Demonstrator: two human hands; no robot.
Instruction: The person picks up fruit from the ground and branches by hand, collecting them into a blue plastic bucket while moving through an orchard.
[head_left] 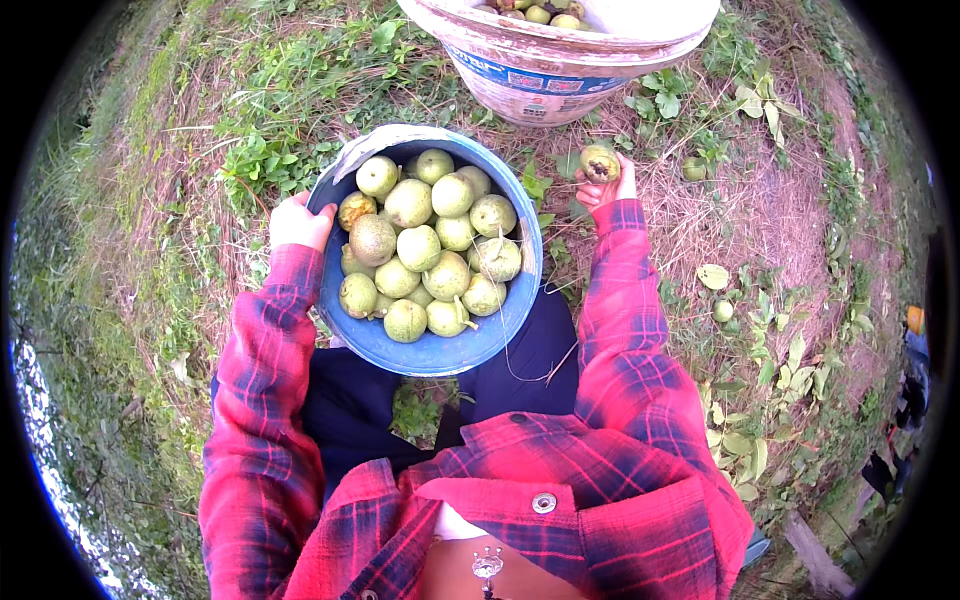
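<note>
A blue bucket full of round green fruit, which look like walnuts in their husks, stands between my knees. My left hand grips its left rim, thumb over the edge. Out to the right of the bucket, my right hand holds up a single green walnut with a dark, rotten-looking patch. Beyond the bucket is a larger whitish tub with a blue printed band. Several darker, browned walnuts show inside it, partly cut off by the frame's top edge.
Loose green walnuts lie on the ground to the right, one near the tub and one nearer me. Fallen leaves, dry grass and weeds surround me. A piece of wood lies at the lower right.
</note>
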